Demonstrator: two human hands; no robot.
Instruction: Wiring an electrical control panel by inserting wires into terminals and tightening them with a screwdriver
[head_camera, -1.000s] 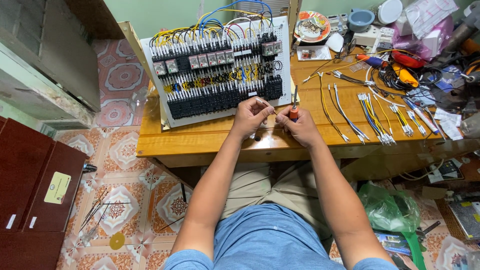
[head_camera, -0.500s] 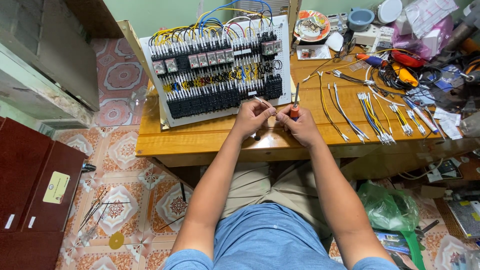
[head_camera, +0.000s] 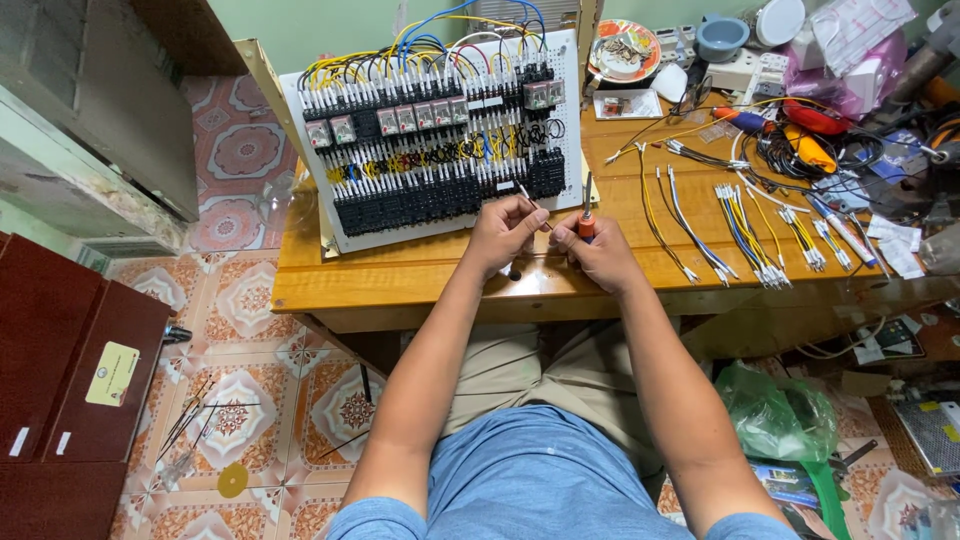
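- Wooden table (head_camera: 400, 285) spans the middle of the scene.
- White control panel (head_camera: 440, 130) leans at the table's far left.
- Left hand (head_camera: 505, 232) pinches a thin wire (head_camera: 527, 196) near the panel's lower right.
- Right hand (head_camera: 598, 252), just right of it, grips an orange-handled screwdriver (head_camera: 587, 215) upright.

Patterned floor tiles (head_camera: 240, 300), green wall (head_camera: 330, 25), perhaps red cabinet (head_camera: 60, 390).

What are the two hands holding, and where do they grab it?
The right hand holds a small screwdriver by its orange handle, shaft pointing up. The left hand pinches a thin wire near its lower end.
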